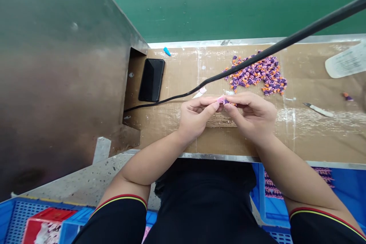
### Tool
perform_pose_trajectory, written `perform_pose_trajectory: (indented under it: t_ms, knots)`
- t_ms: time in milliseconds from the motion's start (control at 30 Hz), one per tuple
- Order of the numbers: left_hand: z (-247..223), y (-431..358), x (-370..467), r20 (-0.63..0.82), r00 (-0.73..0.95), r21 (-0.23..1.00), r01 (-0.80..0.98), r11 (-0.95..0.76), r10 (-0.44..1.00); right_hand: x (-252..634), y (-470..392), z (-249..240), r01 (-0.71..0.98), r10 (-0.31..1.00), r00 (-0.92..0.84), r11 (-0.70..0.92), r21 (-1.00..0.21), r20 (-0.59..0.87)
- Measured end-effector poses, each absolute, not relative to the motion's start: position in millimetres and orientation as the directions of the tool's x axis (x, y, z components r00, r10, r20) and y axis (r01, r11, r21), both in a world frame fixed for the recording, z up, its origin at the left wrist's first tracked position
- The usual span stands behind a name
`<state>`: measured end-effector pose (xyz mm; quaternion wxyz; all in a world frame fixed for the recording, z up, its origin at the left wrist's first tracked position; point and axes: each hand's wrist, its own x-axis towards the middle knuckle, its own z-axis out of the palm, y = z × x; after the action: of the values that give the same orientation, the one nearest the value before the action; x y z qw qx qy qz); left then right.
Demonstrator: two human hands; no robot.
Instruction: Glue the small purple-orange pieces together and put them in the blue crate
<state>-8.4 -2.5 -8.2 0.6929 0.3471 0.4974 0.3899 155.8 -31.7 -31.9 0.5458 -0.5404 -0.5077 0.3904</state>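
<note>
Close together over the table's front half, both of my hands pinch small parts at their fingertips. My left hand (197,116) is closed on a small pink piece (220,100). My right hand (253,116) is closed on a small purple figurine (226,101), which touches or almost touches the pink piece; fingers hide much of both. Just beyond my hands lies a heap of small purple, orange and pink figurines (254,74). A white strip with a pink spot (201,92) rests behind my left hand. To the right is a small knife with a pale handle (318,110).
A black cable (211,80) crosses above the cardboard-covered table (174,118). A phone (151,80) and a blue tip (167,51) lie left, beside a metal cabinet (63,76). Right are a translucent container (345,61) and a single figurine (347,97). Blue crates (274,213) stand below.
</note>
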Motion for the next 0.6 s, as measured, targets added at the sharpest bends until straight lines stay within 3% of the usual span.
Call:
perform_pose_trajectory:
  t_ms: [233, 500, 600]
  knots:
    - [-4.2, -3.7, -7.3, -0.112, 0.196, 0.991, -0.045, 0.123, 0.974, 152.6, -35.6, -34.0, 0.118, 0.957, 0.201, 0.189, -0.975, 0.209]
    - [-9.4, -8.8, -11.4, 0.107, 0.222, 0.984, 0.116, -0.135, 0.969, 147.4, -33.7, -26.9, 0.218, 0.925, 0.247, 0.237, -0.947, 0.288]
    - [-8.5, -10.6, -11.5, 0.101, 0.239, 0.985, 0.113, -0.131, 0.966, 146.8, -34.3, -26.0, 0.201, 0.927, 0.254, 0.23, -0.952, 0.277]
